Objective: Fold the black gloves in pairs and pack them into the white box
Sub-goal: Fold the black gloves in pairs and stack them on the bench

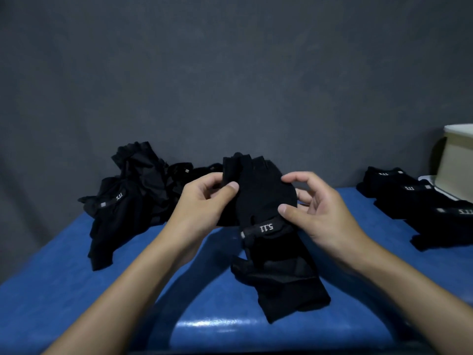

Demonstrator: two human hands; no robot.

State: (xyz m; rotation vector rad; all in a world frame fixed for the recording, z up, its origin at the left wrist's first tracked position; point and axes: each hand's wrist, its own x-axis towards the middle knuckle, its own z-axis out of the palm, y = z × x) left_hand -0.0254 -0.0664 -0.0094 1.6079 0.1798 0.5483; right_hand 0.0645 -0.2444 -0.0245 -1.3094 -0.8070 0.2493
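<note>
**A:** What is the step in hand?

**B:** Pairing, I'd judge. The lying glove point(284, 285) is spread on the blue table point(76, 290) toward its front edge. The held glove point(258, 190) is raised just behind it, with its strapped cuff hanging down to the lying one's far end. Whether the two touch, I cannot tell. To do it well, set the held glove squarely on the lying one, cuff to cuff and strap to strap. Then fold once and press it flat so the soft fabric doesn't spring open.

**A:** And the hands?

**B:** The left hand point(204, 201) pinches the held glove's left edge between its thumb and curled fingers. The right hand point(320, 213) is half closed. Its thumb presses near the cuff strap, its forefinger touches the right edge, and the other fingers curl behind.

**A:** Farther back?

**B:** A loose pile of gloves point(128, 201) sits at the back left corner, and folded pairs point(409, 198) lie along the right edge. The white box point(458, 155) stands at the back right corner, its inside hidden.
</note>
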